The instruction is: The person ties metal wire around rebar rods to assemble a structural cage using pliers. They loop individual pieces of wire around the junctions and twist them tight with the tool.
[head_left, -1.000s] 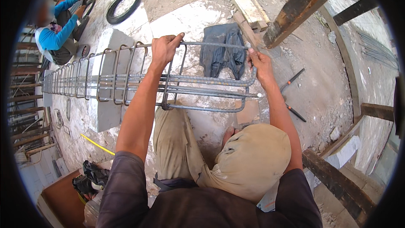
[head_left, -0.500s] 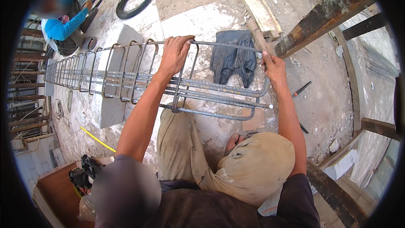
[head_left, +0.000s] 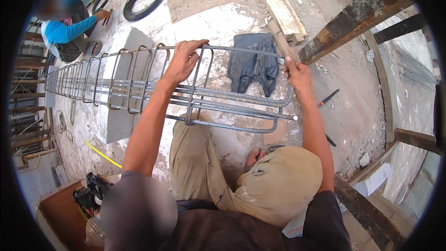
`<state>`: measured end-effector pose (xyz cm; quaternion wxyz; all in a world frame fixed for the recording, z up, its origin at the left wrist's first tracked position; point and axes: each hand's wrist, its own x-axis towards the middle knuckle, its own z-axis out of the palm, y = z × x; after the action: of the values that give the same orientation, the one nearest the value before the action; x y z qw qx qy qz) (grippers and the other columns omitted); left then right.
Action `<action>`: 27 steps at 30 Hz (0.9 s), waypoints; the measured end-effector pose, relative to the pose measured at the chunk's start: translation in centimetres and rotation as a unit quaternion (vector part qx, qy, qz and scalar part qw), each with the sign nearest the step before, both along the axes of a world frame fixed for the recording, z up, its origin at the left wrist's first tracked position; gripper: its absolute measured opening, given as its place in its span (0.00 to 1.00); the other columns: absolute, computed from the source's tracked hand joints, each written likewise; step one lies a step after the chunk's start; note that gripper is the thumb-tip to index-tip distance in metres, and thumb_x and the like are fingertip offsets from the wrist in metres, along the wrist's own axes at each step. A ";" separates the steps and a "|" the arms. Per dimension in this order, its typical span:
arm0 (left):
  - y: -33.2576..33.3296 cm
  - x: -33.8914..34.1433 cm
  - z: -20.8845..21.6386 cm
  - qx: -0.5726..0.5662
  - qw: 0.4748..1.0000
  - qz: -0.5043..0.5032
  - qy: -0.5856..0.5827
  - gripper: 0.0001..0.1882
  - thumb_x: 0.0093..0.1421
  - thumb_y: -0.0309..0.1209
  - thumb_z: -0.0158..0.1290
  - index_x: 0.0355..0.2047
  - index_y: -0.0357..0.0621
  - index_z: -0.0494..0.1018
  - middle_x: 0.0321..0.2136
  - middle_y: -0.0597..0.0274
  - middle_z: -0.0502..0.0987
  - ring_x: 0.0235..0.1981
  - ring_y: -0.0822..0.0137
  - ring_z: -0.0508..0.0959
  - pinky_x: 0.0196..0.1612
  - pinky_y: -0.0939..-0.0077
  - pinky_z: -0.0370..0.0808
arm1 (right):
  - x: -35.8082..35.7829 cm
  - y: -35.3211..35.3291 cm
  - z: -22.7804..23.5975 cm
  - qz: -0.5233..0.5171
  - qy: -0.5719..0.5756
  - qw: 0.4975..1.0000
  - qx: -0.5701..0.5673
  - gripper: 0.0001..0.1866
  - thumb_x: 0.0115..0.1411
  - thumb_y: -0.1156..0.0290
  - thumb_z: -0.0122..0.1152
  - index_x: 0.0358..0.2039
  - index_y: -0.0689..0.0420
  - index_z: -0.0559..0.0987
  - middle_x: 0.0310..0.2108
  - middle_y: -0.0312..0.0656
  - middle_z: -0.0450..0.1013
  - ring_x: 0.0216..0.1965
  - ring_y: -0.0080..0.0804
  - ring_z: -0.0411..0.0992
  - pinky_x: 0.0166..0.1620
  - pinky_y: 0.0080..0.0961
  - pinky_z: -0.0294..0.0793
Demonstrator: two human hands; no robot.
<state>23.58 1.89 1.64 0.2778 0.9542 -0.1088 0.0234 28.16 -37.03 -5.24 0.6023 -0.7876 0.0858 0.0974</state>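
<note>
A long cage of steel reinforcing bars (head_left: 227,96) with square stirrups (head_left: 191,107) stretches from the far left to in front of me. My left hand (head_left: 182,62) is closed over the cage's top bar, its fingertips against a stirrup near the right end. At the bent right end of that same bar, my right hand (head_left: 298,75) grips with the thumb on top; its other fingers are partly hidden. Several lower bars run under my left forearm, and some of their ends turn up near my right hand. The cage passes above my bent knee.
A pale block (head_left: 121,83) stands under the cage. Beyond lie a black plastic bag (head_left: 253,60) and a wire coil (head_left: 131,15). Timber beams (head_left: 355,21) slant at the right, near a dark-handled tool (head_left: 329,97). A co-worker in blue sleeves (head_left: 74,31) squats at far left.
The view has shifted slightly, and both my hands keep their places on the cage. The co-worker's nearer hand has come down, holding a dark object.
</note>
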 end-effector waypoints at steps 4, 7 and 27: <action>-0.4 -0.2 0.0 0.044 0.999 -0.011 -0.007 0.31 0.56 0.27 0.65 0.62 0.49 0.74 0.55 0.54 0.80 0.59 0.52 0.75 0.66 0.57 0.64 | 0.2 -0.1 -0.3 -0.003 0.007 0.999 -0.034 0.29 0.68 0.45 0.62 0.23 0.59 0.81 0.16 0.32 0.70 0.20 0.19 0.64 0.25 0.23 0.61; -1.0 1.1 -0.4 0.071 0.996 -0.011 -0.061 0.25 0.59 0.34 0.66 0.58 0.49 0.78 0.50 0.56 0.84 0.54 0.55 0.79 0.62 0.58 0.69 | 0.1 -0.5 0.6 0.011 0.033 0.999 -0.008 0.29 0.68 0.45 0.61 0.23 0.60 0.81 0.17 0.33 0.71 0.20 0.20 0.64 0.25 0.25 0.62; -0.6 1.1 -2.5 0.092 0.988 0.011 -0.125 0.16 0.64 0.35 0.61 0.50 0.44 0.82 0.42 0.57 0.86 0.44 0.56 0.84 0.50 0.61 0.77 | -11.0 -18.9 2.1 0.323 -0.027 0.797 -0.510 0.70 0.34 0.51 0.86 0.76 0.44 0.54 0.76 0.51 0.48 0.76 0.58 0.45 0.73 0.58 0.51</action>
<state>24.71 1.27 -0.88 0.1733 0.9663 -0.1338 0.1351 17.12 -55.93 -3.11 0.0491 -0.9651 -0.1523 0.2071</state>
